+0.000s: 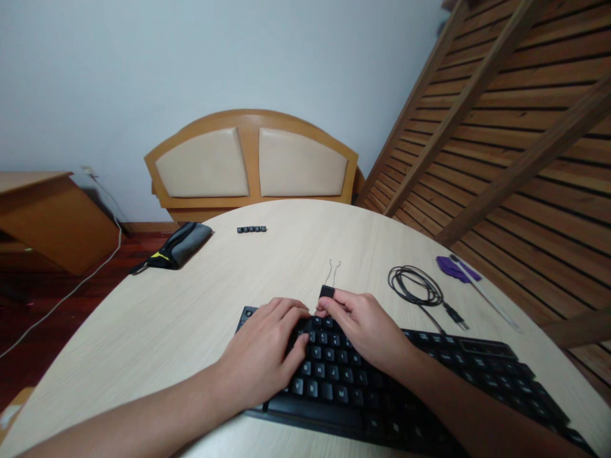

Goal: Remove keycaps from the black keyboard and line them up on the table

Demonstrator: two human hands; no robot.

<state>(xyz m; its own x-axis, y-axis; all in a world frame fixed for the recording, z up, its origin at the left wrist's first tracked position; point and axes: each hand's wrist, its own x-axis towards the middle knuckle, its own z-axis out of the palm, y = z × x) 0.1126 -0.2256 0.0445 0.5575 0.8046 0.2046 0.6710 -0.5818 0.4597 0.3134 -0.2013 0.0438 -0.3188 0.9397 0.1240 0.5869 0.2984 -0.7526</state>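
A black keyboard (329, 372) lies across the near part of the table, its cable end toward the far side. My left hand (267, 346) rests palm down over its left part, thumb apart from the fingers, covering several keys. Above the keyboard's top row, my right hand (365, 324) pinches a wire keycap puller (327, 291) by its black handle. Two thin wire prongs stick out from the handle, away from me. The fingers of both hands are close together at the top row, and what lies between them is partly hidden.
A row of several loose black keycaps (251, 229) sits on the far side of the round table (157, 331). A grey and black pouch (184, 247) is at left. To the right are a coiled USB cable (415, 285), a purple cloth (453, 268) and a long white-handled brush (487, 294).
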